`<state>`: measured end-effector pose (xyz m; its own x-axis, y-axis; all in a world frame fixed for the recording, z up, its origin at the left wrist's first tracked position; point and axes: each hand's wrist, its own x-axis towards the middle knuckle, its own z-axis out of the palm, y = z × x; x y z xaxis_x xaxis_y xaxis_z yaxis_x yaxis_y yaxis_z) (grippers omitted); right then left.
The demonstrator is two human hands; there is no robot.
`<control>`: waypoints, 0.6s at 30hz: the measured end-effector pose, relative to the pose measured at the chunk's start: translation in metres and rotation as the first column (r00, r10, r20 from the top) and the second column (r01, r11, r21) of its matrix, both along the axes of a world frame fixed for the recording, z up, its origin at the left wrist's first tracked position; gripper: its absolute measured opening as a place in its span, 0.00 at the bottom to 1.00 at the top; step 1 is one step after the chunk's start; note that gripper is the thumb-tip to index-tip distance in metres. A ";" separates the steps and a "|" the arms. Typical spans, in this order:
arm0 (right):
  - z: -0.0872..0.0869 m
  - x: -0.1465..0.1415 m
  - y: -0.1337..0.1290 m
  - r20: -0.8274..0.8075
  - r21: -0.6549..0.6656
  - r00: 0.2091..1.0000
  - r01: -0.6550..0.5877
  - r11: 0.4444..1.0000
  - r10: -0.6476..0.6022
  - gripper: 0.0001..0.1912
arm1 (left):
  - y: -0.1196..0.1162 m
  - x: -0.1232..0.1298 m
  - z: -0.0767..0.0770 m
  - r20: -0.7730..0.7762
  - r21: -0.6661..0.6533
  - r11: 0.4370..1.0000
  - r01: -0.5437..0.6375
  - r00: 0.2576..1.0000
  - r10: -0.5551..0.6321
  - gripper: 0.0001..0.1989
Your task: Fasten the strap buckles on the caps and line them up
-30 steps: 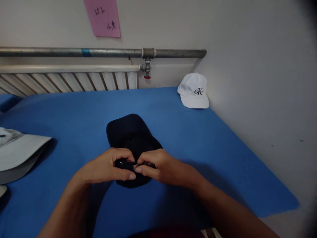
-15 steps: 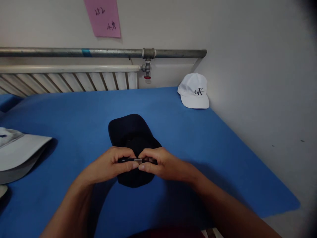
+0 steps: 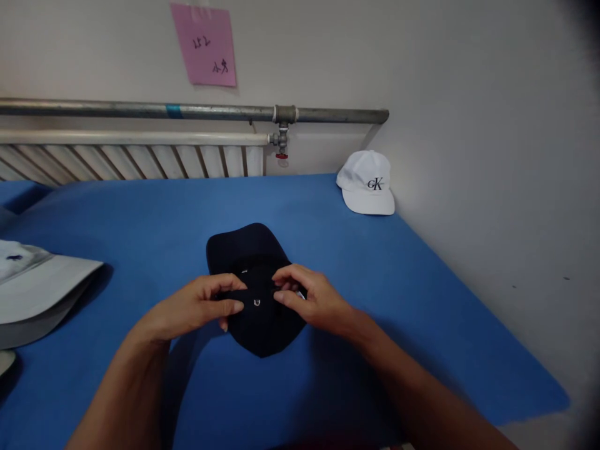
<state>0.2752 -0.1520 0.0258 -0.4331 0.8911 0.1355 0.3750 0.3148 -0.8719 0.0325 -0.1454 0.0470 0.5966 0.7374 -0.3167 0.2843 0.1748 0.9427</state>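
A black baseball cap [image 3: 262, 331] lies on the blue tabletop in front of me, brim pointing away and slightly left. My left hand [image 3: 206, 303] pinches the left part of the cap's back strap between thumb and fingers. On the other side, my right hand [image 3: 312, 297] has thumb and forefinger closed on the strap's right part. A small metal buckle [image 3: 257, 302] shows between the two hands. The other fingers of both hands are partly hidden.
A white cap [image 3: 366, 181] with dark lettering sits at the back right by the wall. Another white cap [image 3: 47, 281] lies at the left edge. Behind the blue table [image 3: 140, 219] run a radiator [image 3: 154, 161] and a metal pipe [image 3: 225, 112]; a pink note [image 3: 206, 47] hangs above.
My hands have moved apart from the buckle, which now faces up and shows plainly. The cap's back opening has spread and turned. The view has tilted up a little.
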 end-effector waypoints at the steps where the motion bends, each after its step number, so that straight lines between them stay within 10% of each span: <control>1: 0.002 -0.002 -0.002 0.010 0.092 1.000 0.004 0.996 -0.004 0.10 | 0.000 0.001 0.000 0.002 -0.005 1.000 0.004 1.000 -0.004 0.08; 6: 0.008 -0.014 -0.014 0.112 0.356 0.993 -0.078 0.931 0.041 0.08 | -0.001 0.003 0.000 0.013 0.020 1.000 -0.007 1.000 0.007 0.07; 18: 0.000 -0.015 -0.014 0.098 0.313 0.989 -0.141 0.939 0.115 0.09 | -0.005 0.013 -0.009 0.067 -0.113 0.986 0.120 0.991 -0.113 0.12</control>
<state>0.2605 -0.1657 0.0253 -0.5609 0.7433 0.3646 0.3749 0.6206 -0.6887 0.0452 -0.1508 0.0378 0.6966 0.6220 -0.3576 0.2526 0.2539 0.9337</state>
